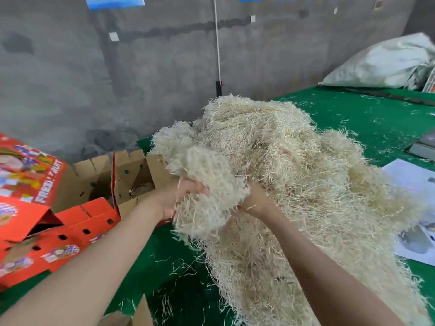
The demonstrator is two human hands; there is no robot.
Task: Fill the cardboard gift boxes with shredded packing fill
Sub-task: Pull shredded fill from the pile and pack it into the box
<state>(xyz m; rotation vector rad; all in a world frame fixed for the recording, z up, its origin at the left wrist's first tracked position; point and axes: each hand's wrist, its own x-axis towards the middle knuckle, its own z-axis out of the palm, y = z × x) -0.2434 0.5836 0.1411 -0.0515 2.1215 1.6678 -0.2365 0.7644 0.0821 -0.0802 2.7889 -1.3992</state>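
though half-buried in shredded fill (294,172), left hand (181,198) and right hand (255,201) clutch 1 clump near cut-off gift boxes (77,236).

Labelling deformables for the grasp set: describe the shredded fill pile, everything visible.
The shredded fill is a big loose mound of thin, pale straw-coloured strands, tangled like wood wool, lying on the green table. Stray strands litter the cloth around it. The left hand grips a clump lifted at its left side; the right hand digs in beside it, fingers hidden.
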